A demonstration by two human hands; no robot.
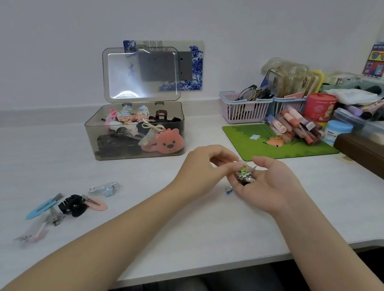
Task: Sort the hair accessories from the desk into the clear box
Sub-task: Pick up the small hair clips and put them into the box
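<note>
The clear box [92, 129] stands open at the back of the desk, lid up, holding several clips, bows and a pink bear clip [167, 142]. My right hand [270, 185] cups a small bunch of clips [244, 175] in its curled fingers. My left hand [202, 163] pinches one of those clips at the top of the bunch. A tiny blue clip [229, 191] lies on the desk just below the hands. At the front left lie a clear blue clip [105, 188], a black claw clip [73, 204], a pink snap clip [97, 204], a blue flat clip [41, 208] and a pale pink clip [32, 233].
A green mat [278, 146] lies behind the hands, with lip tubes [294, 126] piled on it. Small baskets [244, 111], a red tin [319, 107] and a brown box [379, 160] crowd the back right. The desk's front edge [203, 273] runs below my forearms.
</note>
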